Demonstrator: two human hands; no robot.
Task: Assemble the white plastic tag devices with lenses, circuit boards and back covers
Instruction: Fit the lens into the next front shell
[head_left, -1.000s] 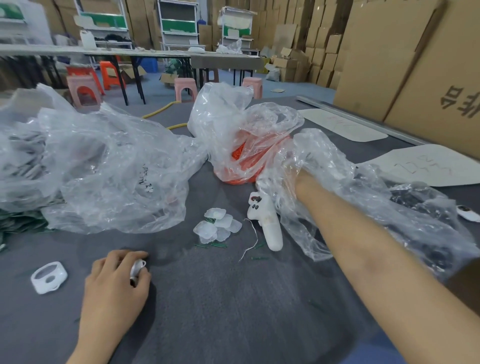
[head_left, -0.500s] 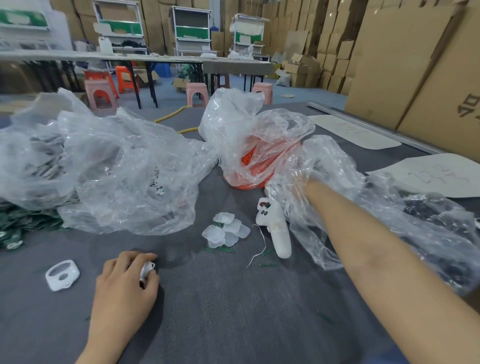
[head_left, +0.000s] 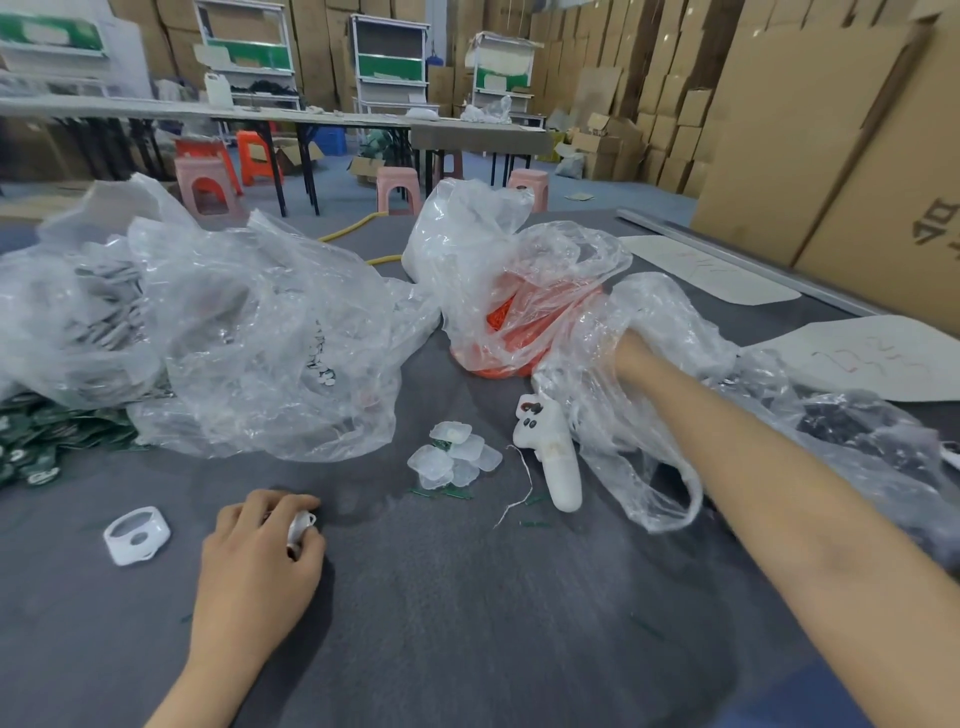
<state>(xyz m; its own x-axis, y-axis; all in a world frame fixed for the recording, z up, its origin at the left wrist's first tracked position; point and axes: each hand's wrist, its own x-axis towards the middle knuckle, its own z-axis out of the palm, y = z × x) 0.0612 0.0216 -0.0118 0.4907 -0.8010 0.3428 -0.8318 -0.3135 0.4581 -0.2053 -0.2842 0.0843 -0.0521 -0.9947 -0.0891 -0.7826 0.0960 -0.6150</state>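
My left hand (head_left: 260, 561) rests on the grey cloth and grips a white tag shell (head_left: 298, 527) in its curled fingers. A second white tag shell (head_left: 136, 535) lies to its left. My right hand is inside a clear plastic bag (head_left: 660, 374) at the right; only the forearm (head_left: 769, 493) shows, so its fingers are hidden. Several clear lenses (head_left: 454, 457) lie in a small heap at the centre. Green circuit boards (head_left: 31, 441) spill out at the far left. A white glue gun (head_left: 550, 457) lies beside the bag.
A large clear bag of grey parts (head_left: 208, 338) fills the left. A bag with orange contents (head_left: 519, 312) stands behind the centre. Dark parts fill the bag at the right (head_left: 857, 431). Cardboard sheets (head_left: 831, 156) lean at the right; white cards (head_left: 852, 358) lie beneath them.
The view has shifted slightly; my right arm stays reaching into the clear bag. My left hand keeps its hold on the white shell in the same spot.
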